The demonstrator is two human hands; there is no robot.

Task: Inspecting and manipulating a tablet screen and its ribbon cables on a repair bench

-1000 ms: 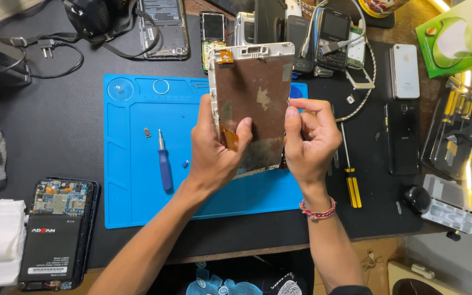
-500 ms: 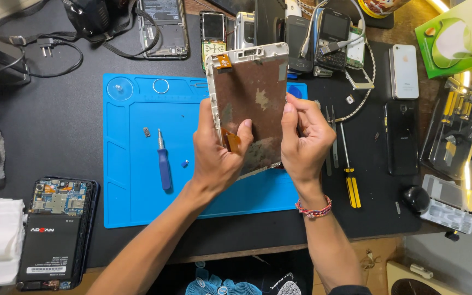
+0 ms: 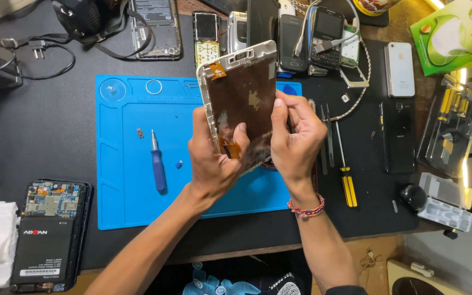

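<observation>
Panel (image 3: 244, 104) lifted over the mat's (image 3: 132, 202) far right corner — left hand (image 3: 214, 158) grips its lower edge, right hand (image 3: 296, 136) has slid up its right side, fingertips pinching — prying goes on

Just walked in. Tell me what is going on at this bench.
A person holds a tablet screen frame upright over a blue work mat, its brown inner side facing the camera. The left hand grips its lower left edge, thumb beside an orange flex cable. The right hand pinches the right edge. A blue screwdriver lies on the mat, and an opened phone sits at the lower left.
</observation>
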